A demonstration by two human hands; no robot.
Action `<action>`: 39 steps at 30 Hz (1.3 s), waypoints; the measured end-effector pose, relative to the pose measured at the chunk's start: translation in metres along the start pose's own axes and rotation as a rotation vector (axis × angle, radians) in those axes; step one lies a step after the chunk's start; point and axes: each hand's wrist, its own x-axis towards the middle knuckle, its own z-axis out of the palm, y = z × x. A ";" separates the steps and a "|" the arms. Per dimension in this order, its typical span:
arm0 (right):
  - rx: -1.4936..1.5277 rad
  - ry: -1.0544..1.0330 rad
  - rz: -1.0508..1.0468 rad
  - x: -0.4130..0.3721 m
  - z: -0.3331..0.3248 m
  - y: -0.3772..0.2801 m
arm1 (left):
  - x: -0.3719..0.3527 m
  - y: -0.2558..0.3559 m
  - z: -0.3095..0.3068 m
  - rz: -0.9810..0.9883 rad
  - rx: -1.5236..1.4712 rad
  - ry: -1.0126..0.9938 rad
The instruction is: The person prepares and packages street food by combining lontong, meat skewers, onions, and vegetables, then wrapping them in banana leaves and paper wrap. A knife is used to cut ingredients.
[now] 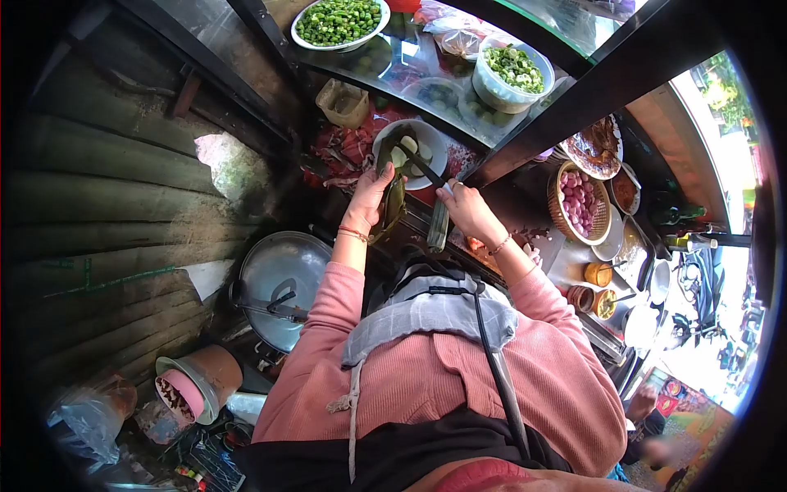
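My left hand point(373, 194) is closed around a green leaf wrapper point(395, 201), its torn end hanging below the fingers. A leaf-wrapped, pale roll reaches from this hand over a white bowl point(440, 141). Pale round slices point(425, 152) lie in the bowl. In my right hand point(470, 210) is a knife point(423, 170), its dark blade slanting up across the bowl toward the pale roll. A greenish-grey cylinder point(438, 228) shows just below the right fingers; I cannot tell whether they hold it too.
Chopped greens fill a white plate point(340, 23) and a plastic tub point(510, 78) on the glass shelf. At right stand a basket of shallots point(579, 202) and several small jars point(598, 274). A large lidded pot point(283, 287) sits left of my body. A dark post point(557, 115) crosses at upper right.
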 end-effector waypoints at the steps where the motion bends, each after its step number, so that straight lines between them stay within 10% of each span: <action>1: -0.025 0.010 0.002 -0.002 0.002 -0.001 | 0.000 0.000 -0.001 -0.002 0.001 0.000; 39: -0.010 0.014 0.003 -0.003 0.010 -0.001 | 0.002 -0.002 0.005 -0.001 -0.057 0.104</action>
